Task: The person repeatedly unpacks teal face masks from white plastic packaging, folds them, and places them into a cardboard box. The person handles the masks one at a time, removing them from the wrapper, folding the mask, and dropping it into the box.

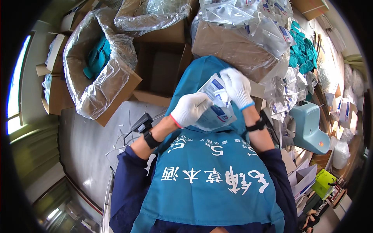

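The flat, clear-plastic packet with white-and-blue print (211, 119), above the teal fabric apron (223, 149), seems light, limp and slippery, best pinched edgewise. The left white-gloved hand (192, 109) pinches its left side; the right white-gloved hand's (237, 89) grip is unclear.

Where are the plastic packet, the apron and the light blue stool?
Plastic packet (215, 112), head view: on its lower half.
Apron (210, 161), head view: on its front cloth, between rows of white lettering.
Light blue stool (309, 126), head view: on the middle of its body.
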`<state>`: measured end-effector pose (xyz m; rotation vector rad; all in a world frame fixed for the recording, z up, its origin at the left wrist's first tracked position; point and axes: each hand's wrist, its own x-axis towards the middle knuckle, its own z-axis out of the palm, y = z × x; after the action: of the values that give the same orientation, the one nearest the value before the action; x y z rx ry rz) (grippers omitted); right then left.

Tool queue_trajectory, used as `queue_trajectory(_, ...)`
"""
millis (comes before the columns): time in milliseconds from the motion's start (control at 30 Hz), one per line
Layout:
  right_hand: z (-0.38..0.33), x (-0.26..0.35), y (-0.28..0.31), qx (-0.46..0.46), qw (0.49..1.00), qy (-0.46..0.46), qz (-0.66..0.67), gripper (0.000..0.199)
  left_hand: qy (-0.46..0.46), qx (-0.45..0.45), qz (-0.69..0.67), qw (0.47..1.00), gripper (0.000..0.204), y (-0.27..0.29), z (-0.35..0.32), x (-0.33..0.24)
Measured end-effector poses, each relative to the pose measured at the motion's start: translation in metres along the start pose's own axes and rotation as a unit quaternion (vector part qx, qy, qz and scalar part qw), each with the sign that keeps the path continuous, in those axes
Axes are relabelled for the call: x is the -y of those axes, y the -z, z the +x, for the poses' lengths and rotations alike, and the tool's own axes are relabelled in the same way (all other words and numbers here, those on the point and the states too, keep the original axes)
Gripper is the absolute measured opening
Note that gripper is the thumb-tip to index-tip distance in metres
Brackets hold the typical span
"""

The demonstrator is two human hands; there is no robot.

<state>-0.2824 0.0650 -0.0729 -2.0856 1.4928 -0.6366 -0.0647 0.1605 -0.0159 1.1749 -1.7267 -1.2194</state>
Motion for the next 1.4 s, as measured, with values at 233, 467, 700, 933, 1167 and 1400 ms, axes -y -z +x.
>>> queue_trajectory(233,0.039,-0.005,-0.02,0.252,0.966,-0.041,0.045,0.029,0.043,-0.04,0.057,0.997,0.017,-0.014,0.018,0.013)
queue_trajectory(467,-0.002,0.034,0.029,0.152,0.952,-0.05,0.261,0.005,0.026,-0.041,0.245,0.968,0.025,-0.012,0.038,0.029)
queue_trajectory(700,-0.035,0.049,0.022,0.052,0.978,-0.069,0.192,0.005,-0.05,0.046,0.266,0.961,0.019,-0.023,0.038,0.04)
queue_trajectory(933,-0.031,0.015,-0.029,0.029,0.956,-0.155,0.247,0.019,-0.154,0.067,0.316,0.934,0.014,-0.028,0.02,0.015)
queue_trajectory(1167,-0.032,0.008,-0.06,0.059,0.972,-0.147,0.173,0.018,-0.284,-0.061,0.259,0.921,0.006,-0.017,0.002,-0.045)
queue_trajectory(1400,-0.04,0.001,-0.038,0.134,0.9,-0.104,0.401,0.036,-0.208,-0.335,0.086,0.915,0.021,0.014,0.006,-0.068)
